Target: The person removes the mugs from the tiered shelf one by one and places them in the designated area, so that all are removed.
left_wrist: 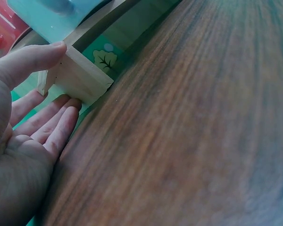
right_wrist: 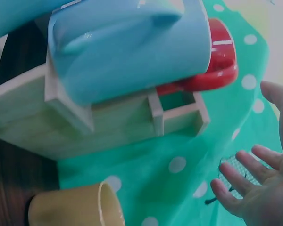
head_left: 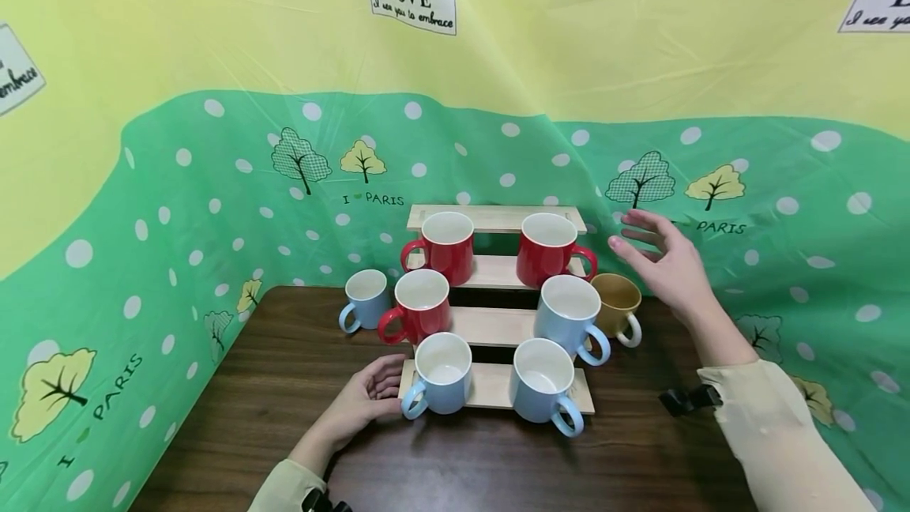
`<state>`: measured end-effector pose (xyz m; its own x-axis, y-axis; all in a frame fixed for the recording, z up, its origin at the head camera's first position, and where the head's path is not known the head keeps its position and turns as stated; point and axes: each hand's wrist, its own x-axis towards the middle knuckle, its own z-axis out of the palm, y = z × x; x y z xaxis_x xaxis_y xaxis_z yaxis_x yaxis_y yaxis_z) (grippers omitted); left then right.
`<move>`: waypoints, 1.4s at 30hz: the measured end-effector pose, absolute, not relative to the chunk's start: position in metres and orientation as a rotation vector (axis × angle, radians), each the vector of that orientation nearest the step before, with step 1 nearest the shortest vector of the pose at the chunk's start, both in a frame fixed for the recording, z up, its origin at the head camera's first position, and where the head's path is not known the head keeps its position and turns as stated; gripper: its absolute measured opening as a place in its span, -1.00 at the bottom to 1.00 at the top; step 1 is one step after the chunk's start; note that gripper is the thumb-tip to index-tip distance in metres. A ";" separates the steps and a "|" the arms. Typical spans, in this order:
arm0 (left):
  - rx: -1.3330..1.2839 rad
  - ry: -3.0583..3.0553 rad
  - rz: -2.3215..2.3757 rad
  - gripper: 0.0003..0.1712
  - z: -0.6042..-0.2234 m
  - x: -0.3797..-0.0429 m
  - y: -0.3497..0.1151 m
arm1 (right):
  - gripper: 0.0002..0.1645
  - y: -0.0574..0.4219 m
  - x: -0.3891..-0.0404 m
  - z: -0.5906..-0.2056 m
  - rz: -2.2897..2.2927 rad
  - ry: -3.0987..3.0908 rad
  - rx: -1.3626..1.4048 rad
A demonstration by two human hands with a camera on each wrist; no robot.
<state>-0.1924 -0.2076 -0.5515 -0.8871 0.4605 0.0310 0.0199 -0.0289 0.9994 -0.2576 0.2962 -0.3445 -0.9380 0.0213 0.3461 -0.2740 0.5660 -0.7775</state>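
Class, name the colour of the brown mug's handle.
The handle is white, seen best in the head view.

glossy mugs (head_left: 448, 257), smooth wooden rack (head_left: 489, 327)

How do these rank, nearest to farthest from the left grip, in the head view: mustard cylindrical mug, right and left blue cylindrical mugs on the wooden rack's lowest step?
1. Left lowest-step blue mug: beside the left grip.
2. Right lowest-step blue mug: across the step.
3. Mustard mug: right of the rack.
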 end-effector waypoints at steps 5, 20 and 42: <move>0.511 1.938 1.985 -0.07 -0.551 -0.192 -0.207 | -0.03 0.286 -0.257 -0.339 1.307 -2.542 0.249; 0.500 1.943 1.976 -0.07 -0.551 -0.192 -0.207 | -0.01 0.260 -0.262 -0.339 1.357 -2.539 0.391; 0.474 1.937 1.973 -0.07 -0.550 -0.192 -0.207 | 0.12 0.237 -0.270 -0.342 1.327 -2.626 0.405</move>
<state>-0.1925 -0.2074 -0.5500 -0.8886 0.4587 0.0036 -0.0049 -0.0173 0.9998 -0.2700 0.2368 -0.3419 -0.9485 -0.1633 0.2714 -0.3154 0.5666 -0.7612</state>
